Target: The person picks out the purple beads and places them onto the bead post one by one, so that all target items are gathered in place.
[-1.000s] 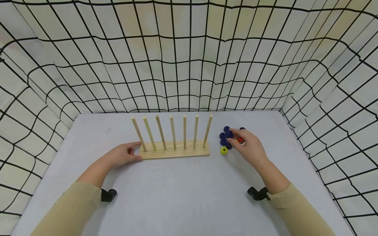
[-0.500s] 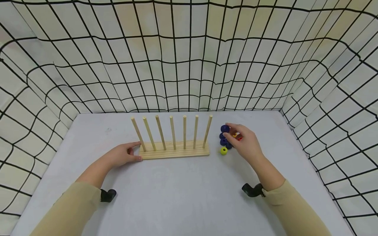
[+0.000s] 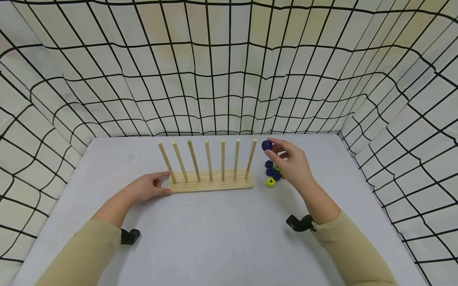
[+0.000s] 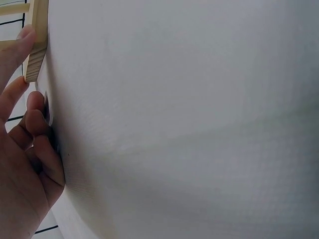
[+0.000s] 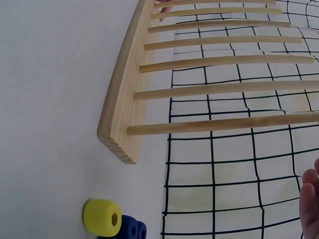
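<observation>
A wooden peg board [image 3: 211,186] with a row of several upright pegs stands on the white table. My left hand [image 3: 148,186] holds its left end between thumb and finger; in the left wrist view the thumb [image 4: 17,50] lies against the wood and the other fingers are curled. Right of the last peg, near the height of its top, my right hand [image 3: 295,163] pinches a dark blue bead [image 3: 266,145] between thumb and fingertips. Only some fingertips [image 5: 310,204] show in the right wrist view, the held bead out of sight.
Below the right hand lie several dark blue beads [image 3: 270,172], a green bead [image 3: 277,168] and a yellow bead [image 3: 270,183], just right of the board. An orange bit is partly hidden by the hand. Black netting [image 3: 229,87] hangs behind and at both sides.
The right hand has lifted the blue bead from the pile and carried it up and left toward the rightmost peg. A green bead is now uncovered. The left hand stays on the board.
</observation>
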`<move>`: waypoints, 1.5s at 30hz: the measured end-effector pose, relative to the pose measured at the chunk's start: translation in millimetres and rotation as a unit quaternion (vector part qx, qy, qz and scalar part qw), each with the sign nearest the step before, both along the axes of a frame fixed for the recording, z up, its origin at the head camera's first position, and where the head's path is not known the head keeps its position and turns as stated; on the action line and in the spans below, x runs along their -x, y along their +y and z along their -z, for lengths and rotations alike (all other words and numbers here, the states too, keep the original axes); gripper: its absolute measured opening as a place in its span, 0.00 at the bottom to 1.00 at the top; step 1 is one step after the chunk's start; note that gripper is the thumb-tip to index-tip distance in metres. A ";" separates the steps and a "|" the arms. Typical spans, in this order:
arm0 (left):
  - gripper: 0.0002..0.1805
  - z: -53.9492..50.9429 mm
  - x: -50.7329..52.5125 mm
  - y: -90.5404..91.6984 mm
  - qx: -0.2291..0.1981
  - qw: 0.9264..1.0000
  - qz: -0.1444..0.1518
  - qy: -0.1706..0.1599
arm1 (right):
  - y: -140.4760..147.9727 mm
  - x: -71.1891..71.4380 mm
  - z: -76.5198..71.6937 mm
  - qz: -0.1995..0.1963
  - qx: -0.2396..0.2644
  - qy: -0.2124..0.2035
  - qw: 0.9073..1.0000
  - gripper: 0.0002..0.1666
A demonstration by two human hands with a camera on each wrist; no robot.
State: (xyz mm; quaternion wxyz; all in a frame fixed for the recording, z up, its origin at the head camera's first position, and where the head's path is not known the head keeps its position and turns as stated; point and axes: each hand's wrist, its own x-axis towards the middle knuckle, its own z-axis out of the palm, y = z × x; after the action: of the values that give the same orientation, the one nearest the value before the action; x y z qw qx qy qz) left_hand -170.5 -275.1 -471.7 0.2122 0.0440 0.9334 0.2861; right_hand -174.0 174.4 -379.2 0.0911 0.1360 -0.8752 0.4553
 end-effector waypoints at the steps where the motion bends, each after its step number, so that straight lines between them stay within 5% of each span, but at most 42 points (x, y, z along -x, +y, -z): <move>1: 0.48 -0.1 -0.2 0.0 -0.001 1.000 0.000 0.000 | -1.6 0.1 -1.4 0.000 0.003 -0.002 1.000 0.26; 14: 0.47 -1.9 -1.7 -0.4 -0.004 1.000 -0.003 0.003 | -18.6 5.2 -8.0 -0.012 0.083 0.030 0.996 0.22; 45: 0.47 -4.2 -3.5 2.1 -0.013 1.000 0.000 0.005 | -32.1 13.0 -11.8 -0.052 0.092 0.042 0.994 0.23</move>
State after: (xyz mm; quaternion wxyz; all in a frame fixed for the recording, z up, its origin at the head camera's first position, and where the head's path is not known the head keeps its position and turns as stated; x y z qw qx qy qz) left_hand -167.0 -273.0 -467.5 0.2067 0.0481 0.9308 0.2977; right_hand -187.0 142.2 -367.4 0.1157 0.1911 -0.8169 0.5318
